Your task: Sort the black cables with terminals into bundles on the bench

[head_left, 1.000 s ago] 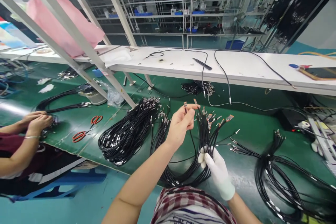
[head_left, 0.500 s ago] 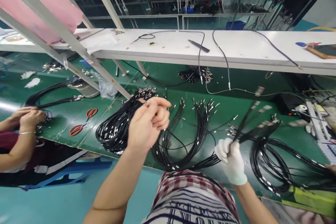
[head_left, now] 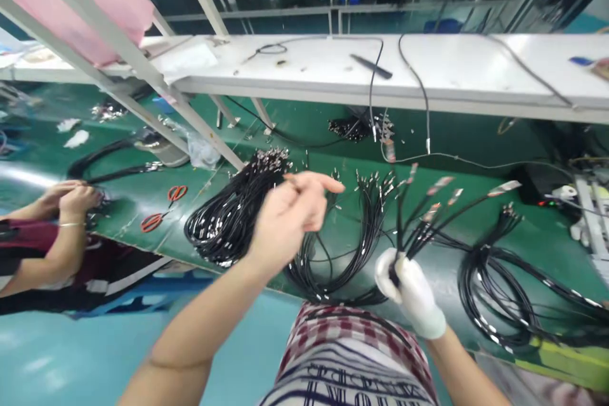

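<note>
My right hand [head_left: 412,292], in a white glove, is closed around a bunch of black cables [head_left: 410,238]. Their metal-tipped ends fan out upward above the fist. My bare left hand [head_left: 292,216] is raised over the bench with its index finger pointing right and the other fingers curled in. Something small and brownish shows at its thumb side, too blurred to name. Beneath and beside it lie a thick coiled bundle of black cables [head_left: 223,222] and a looser curved bundle [head_left: 364,241] with silvery ends. Another coil of cables [head_left: 492,292] rests right of my gloved hand.
A white shelf [head_left: 304,85] spans the bench, with a black pen-like tool [head_left: 371,66] and hanging cables on it. Orange-handled scissors [head_left: 164,209] lie on the green bench left of the coil. A co-worker's hands [head_left: 71,200] are at far left. Slanted metal posts [head_left: 200,136] stand between.
My left hand has moved right, its index finger stretched further out. The cables in my right hand have swung left and spread apart. The view has tilted slightly downward.
</note>
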Demonstrator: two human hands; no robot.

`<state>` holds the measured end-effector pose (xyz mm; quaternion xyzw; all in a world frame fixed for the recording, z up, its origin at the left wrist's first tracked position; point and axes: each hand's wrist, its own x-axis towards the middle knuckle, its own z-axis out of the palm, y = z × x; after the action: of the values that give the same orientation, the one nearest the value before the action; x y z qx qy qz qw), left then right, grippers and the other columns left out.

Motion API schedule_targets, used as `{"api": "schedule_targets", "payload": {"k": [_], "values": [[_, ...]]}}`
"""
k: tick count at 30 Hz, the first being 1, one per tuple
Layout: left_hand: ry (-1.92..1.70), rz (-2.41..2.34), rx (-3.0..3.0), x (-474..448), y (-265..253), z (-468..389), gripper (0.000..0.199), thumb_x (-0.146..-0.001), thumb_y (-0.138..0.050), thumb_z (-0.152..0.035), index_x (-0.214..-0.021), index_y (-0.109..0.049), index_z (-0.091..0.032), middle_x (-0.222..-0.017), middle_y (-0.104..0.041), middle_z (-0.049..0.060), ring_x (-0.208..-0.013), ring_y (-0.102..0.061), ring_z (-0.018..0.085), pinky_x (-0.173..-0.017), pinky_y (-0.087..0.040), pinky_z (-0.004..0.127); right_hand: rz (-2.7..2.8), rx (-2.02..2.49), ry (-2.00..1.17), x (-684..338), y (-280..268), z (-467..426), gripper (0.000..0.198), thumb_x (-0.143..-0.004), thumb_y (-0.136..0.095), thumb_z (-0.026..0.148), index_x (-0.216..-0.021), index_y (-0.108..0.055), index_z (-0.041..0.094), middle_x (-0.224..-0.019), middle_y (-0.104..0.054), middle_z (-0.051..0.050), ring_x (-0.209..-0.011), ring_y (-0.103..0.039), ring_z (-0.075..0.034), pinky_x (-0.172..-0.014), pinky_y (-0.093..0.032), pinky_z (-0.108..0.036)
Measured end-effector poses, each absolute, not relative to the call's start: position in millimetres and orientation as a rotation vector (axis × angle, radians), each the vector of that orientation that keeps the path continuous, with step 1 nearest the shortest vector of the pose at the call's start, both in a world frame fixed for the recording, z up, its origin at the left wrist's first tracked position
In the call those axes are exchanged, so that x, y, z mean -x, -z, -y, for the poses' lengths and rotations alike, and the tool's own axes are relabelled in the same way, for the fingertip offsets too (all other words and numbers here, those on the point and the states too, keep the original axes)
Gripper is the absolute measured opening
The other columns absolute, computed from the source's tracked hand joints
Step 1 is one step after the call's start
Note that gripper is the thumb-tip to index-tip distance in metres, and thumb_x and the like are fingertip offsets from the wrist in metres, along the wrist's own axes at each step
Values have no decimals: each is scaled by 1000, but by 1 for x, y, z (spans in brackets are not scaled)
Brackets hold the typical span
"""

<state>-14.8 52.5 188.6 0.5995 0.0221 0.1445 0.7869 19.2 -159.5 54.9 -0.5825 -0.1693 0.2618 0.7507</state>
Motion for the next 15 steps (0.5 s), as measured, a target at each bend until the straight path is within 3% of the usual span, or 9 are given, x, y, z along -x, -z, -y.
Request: {"api": "schedule_targets", "payload": {"k": [5, 8, 12, 15], "values": [[-215, 72, -1192, -31, -163, -20, 43, -86, -61, -49, -108, -64, -13, -58, -21, -7, -48, -18, 4, -43, -14, 18, 489, 1256, -616, -25, -50, 151, 45, -97, -46, 54, -83, -62, 14, -44, -42, 3, -35, -30, -8, -38, -18, -23], [-264, 96, -1161, -40, -171, -12, 41, -86, -62, -47, -112, -64, -15, -59, -21, -6, -49, -18, 4, -43, -14, 18, 518, 1261, -635, -26, -50, 156, 45, -97, -46, 53, -82, -61, 13, -46, -43, 3, -35, -32, -7, -38, -19, -21], [-303, 80, -1156, -50, -179, -10, 30, -85, -65, -41, -90, -68, -12, -58, -25, -6, -49, -20, 4, -44, -16, 17, 528, 1300, -622, -24, -46, 160, 43, -96, -48, 53, -88, -60, 13, -49, -46, 2, -37, -34, -8, -37, -22, -20], [-358, 96, -1130, -55, -176, -9, 31, -84, -66, -40, -74, -60, -11, -71, -47, 1, -62, -42, 7, -53, -36, 18, 446, 1299, -510, -23, -45, 158, 39, -92, -56, 51, -104, -54, 15, -58, -52, 2, -36, -36, -7, -36, -23, -19]]}}
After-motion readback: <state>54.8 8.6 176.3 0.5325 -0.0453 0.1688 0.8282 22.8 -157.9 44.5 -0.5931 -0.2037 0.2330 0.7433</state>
